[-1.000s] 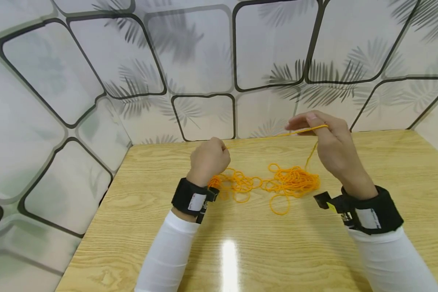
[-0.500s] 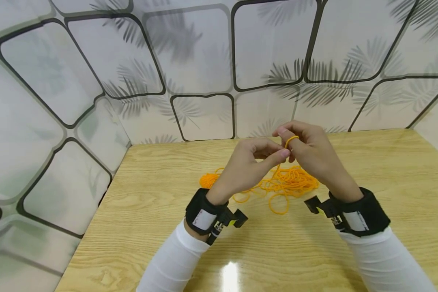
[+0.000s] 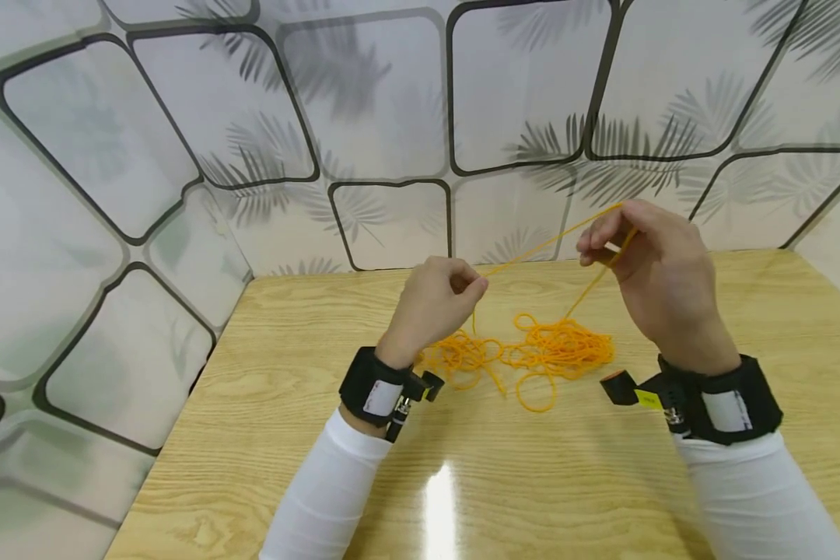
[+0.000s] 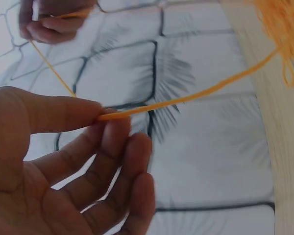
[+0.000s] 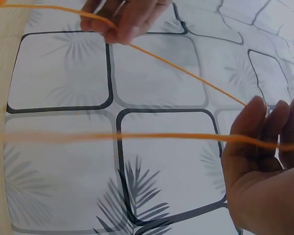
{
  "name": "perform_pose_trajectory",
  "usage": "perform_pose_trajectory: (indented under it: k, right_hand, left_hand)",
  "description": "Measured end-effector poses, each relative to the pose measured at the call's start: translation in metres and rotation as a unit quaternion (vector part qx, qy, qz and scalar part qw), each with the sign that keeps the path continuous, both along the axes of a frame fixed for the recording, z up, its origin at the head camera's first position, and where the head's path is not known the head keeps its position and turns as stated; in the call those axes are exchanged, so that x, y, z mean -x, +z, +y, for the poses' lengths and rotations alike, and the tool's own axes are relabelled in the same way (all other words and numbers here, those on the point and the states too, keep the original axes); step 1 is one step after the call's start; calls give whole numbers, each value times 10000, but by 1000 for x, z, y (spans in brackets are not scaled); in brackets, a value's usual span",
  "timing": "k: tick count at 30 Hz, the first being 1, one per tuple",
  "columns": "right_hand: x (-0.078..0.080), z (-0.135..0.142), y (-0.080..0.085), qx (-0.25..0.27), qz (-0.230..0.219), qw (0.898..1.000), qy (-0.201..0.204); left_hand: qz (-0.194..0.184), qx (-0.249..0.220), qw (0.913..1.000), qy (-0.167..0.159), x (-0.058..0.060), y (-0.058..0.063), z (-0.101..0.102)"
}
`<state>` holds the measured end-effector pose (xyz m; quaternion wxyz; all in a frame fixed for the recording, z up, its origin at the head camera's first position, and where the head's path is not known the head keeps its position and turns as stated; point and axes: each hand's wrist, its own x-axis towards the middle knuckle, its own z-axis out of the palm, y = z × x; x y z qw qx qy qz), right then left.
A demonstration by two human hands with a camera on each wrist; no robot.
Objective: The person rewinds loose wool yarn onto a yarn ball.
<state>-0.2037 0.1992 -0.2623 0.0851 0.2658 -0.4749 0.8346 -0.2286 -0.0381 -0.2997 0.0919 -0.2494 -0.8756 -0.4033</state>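
Observation:
My left hand point(image 3: 434, 303) pinches a strand of orange yarn point(image 4: 201, 94) between thumb and fingertips. From that pinch one length runs taut up to my right hand point(image 3: 661, 264), while another drops toward the table. The right hand is raised higher, its fingers curled, with the yarn passing over the index finger and along the inside of the hand. A further length slants down from it to a tangled pile of orange yarn point(image 3: 567, 348). In the right wrist view this length crosses near the lens as a blurred strand point(image 5: 171, 137).
Looser loops of yarn point(image 3: 462, 354) lie left of the pile, partly behind the left wrist. All of it rests on a light wooden table point(image 3: 532, 482). A patterned wall covering point(image 3: 392, 93) stands behind the table and along its left side.
Half a second ago both hands met above the pile, with yarn looped round a right-hand finger. Since then they have drawn apart, left hand leftward, right hand up and rightward, stretching the strand between them.

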Motion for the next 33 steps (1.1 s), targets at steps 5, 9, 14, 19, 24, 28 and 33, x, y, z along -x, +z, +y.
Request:
perform_pose_trajectory:
  k: [5,9,14,19,24,28,33]
  right_hand:
    - [4,14,3,1800,-361,9830,-60]
    - [4,18,4,1913,-436,9803,-228]
    - [-2,5,3,-574,-351,9977,-100]
    - [-8,-11,-3,-3869,-21,9221,36]
    - [-7,-20,-8,-4408,-137,8975,-32]
    - [-6,-19,-8,-4196,-148,9075,-142]
    - [-4,-9,-5,-2560,-150,9663,-220]
  left_hand:
    - [-341,1167,9880,957,6,-6,-9]
    - [-684,2018,9678,1341,7,-8,-12]
    - [-316,1179,9924,176,-1,0,0]
    - [39,-829,9762,-2005,-15,13,18]
    - [289,-1349,9711,-1948,-21,16,22]
    - [444,-1271,9772,-1643,-20,15,18]
    - [640,-474,9918,-995,-12,12,6]
